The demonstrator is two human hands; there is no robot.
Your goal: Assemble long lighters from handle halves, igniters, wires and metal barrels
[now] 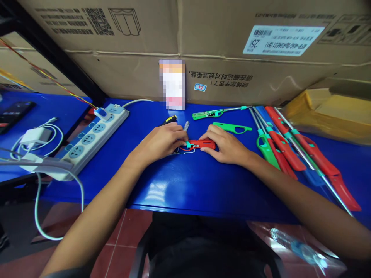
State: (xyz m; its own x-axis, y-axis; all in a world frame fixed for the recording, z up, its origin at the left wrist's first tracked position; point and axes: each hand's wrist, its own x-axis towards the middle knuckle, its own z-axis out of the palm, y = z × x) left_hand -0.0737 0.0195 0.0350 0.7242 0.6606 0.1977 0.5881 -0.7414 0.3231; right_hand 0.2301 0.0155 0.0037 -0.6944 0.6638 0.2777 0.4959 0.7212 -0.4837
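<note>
A red lighter casing (206,144) lies on the blue table between my hands, with a teal piece (189,144) and thin red and white wires at its left end. My left hand (165,139) pinches at the teal piece, its fingertips pressed together. Around the casing's right end, the fingers of my right hand (222,144) are closed, thumb below and fingers above. Just behind my left hand are a yellow-and-black handle (170,120) and a small clear piece (186,126). A green casing half (232,127) and an opened green lighter (208,114) lie beyond my right hand.
Several red, green and blue lighters (292,148) lie at the right, before a yellowish carton (333,112). A power strip (95,135) with cables and a white charger (36,137) are at the left. Large cardboard boxes (139,73) stand behind the table (174,189).
</note>
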